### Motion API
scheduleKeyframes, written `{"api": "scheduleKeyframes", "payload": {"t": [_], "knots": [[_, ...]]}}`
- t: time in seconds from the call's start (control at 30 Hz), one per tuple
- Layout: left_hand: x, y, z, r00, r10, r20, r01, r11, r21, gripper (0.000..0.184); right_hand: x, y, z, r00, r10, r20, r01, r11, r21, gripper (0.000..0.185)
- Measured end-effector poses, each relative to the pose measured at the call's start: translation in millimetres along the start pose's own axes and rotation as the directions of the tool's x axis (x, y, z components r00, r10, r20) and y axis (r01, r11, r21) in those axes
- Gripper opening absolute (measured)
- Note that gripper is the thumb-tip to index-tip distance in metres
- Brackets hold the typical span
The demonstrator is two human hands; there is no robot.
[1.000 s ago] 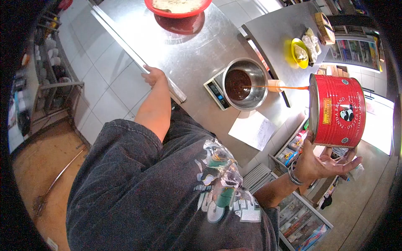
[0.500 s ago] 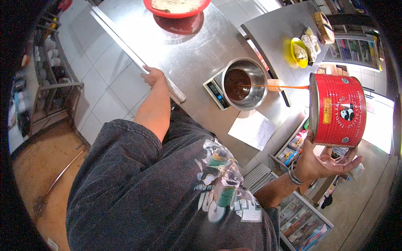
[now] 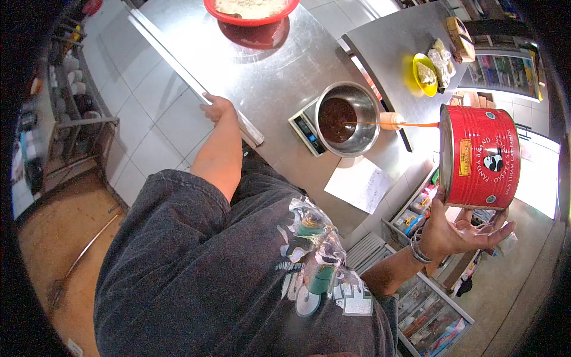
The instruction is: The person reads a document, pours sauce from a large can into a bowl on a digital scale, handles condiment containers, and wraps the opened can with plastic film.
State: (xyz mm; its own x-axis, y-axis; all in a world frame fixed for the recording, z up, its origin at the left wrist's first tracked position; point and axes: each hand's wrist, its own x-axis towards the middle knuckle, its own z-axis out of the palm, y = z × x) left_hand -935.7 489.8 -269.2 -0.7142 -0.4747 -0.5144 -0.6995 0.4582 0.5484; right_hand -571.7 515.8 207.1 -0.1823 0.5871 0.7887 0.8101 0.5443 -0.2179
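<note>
Red can tipped on its side, ribbed wall, panda label, held in the right hand's grip at its base; an orange-brown stream runs into dark sauce in the steel bowl on the scale; left hand at the surface's edge, grip unclear.

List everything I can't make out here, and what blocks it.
All in the head view:
- Reading on the scale: too small and unclear.
- Part of the scale: hidden by the steel bowl.
- Writing on the paper: too small.
- Inside of the red can: hidden by its wall.
- Far side of the red bowl: cut off by the top edge.
</note>
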Motion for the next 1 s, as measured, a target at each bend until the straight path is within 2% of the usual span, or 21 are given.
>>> {"api": "scheduleKeyframes", "payload": {"t": [0.17,0.57,1.0], "knots": [[-6.9,3.7,-9.5,0.998,0.009,0.063,-0.009,1.0,-0.004,0.08,-0.1,-2.4,-2.0,0.999,0.033,0.026,-0.033,0.999,0.008,0.131],[-10.4,5.9,-11.2,0.999,0.007,0.031,-0.007,1.0,0.019,0.078,-0.4,3.2,-1.9,1.0,-0.021,0.019,0.02,1.0,0.024,0.132],[-10.2,7.2,-11.5,0.999,-0.003,0.045,0.003,1.0,0.003,0.078,1.3,4.0,-0.6,0.998,-0.061,0.003,0.061,0.997,-0.054,0.127]]}}
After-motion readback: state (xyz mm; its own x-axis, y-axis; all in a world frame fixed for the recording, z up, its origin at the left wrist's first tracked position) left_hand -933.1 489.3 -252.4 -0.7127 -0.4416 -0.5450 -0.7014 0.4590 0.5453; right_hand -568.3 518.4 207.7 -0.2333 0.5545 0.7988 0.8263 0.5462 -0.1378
